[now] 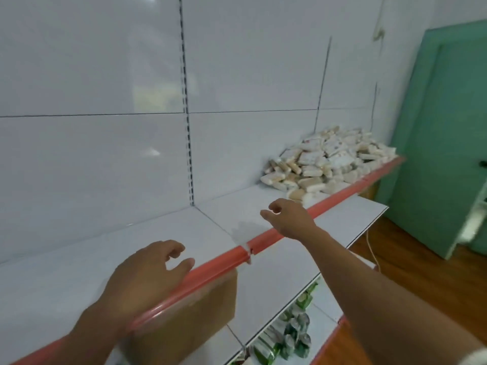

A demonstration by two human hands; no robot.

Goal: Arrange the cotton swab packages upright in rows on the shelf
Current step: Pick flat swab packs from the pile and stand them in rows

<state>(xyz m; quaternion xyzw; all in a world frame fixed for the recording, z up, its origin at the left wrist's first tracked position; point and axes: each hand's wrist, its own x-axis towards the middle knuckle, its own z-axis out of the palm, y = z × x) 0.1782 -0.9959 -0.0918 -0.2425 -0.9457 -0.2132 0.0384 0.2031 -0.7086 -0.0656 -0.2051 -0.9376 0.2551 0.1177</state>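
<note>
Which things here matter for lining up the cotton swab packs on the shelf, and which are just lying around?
For the job: heap of cotton swab packages on the red-edged shelf, at its right end; left hand and right hand, both empty.
Just lying about: cardboard box under that shelf; green packets lower down; green door.

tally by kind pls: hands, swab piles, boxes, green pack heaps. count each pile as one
Hands: 2 (left hand, right hand, both holding nothing)
Swab pile: 1 (loose heap, too many packs to count, none upright)
Box: 1 (cardboard, under the top shelf)
Green pack heap: 1 (lower shelf)
Total: 5
</note>
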